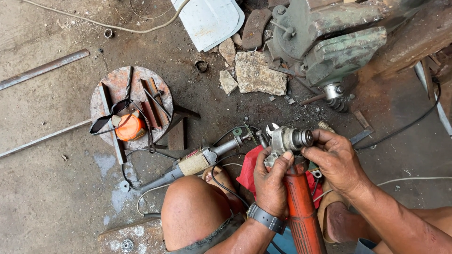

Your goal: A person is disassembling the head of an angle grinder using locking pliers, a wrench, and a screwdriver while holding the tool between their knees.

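1. Nearest the camera, a bare knee point(190, 211) and the person's forearms frame an orange-bodied angle grinder point(297, 197), which stands nearly upright between the legs with its grey metal head on top.
2. Left hand point(270, 181), with a dark watch point(267, 218) at the wrist, is curled closed around the top of the orange body just under the head; its thumb presses against the grey housing.
3. Right hand point(334, 157) is partly closed, fingertips pinching the round spindle end point(302, 138) that sticks out sideways from the head.
4. Judging by its build, the grinder is heavy for its size and completely stiff. The metal head looks greasy and probably slippery, so the orange barrel is the surer place to grip.
5. The spindle end is small and round; a fingertip pinch likely gives little turning force.
6. A red cloth point(249, 169) lies under the grinder on the dirty concrete floor point(47, 188).
7. A second, beige power tool point(195, 162) lies just to the left, cable trailing.
8. Farther off are a round rusty stand point(113, 84) carrying scrap strips, dark glasses point(107, 117) and an orange cap point(129, 128), and a large green vise point(329, 42) above the hands.
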